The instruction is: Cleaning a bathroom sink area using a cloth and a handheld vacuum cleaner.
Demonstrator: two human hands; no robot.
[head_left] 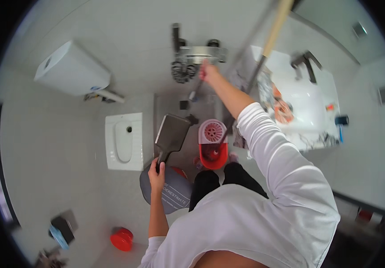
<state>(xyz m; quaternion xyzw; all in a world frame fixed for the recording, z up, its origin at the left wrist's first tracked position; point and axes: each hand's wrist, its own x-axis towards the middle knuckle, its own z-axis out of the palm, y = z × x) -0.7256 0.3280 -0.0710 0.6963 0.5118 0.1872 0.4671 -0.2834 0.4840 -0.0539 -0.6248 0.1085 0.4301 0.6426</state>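
My left hand (156,175) grips the handle of a square, dark grey handheld shower head (173,133), held out over the floor. My right hand (208,71) reaches up to the wall-mounted shower mixer with a shelf (200,53) and is blurred. A short dark rod with a pale end (195,92) shows just below that hand; whether the fingers hold it is unclear. Between my feet and the wall stands a red mop bucket (216,160) with a pink wringer basket (213,131). A mop pole (272,35) slants from the bucket past my right arm.
A white squat toilet (124,142) is set into the raised floor at left, with a cistern (73,72) on the wall above. To the right is a white washbasin (308,107) with an orange-patterned item (281,109). A grey lidded bin (167,187) and red basin (122,239) stand at left.
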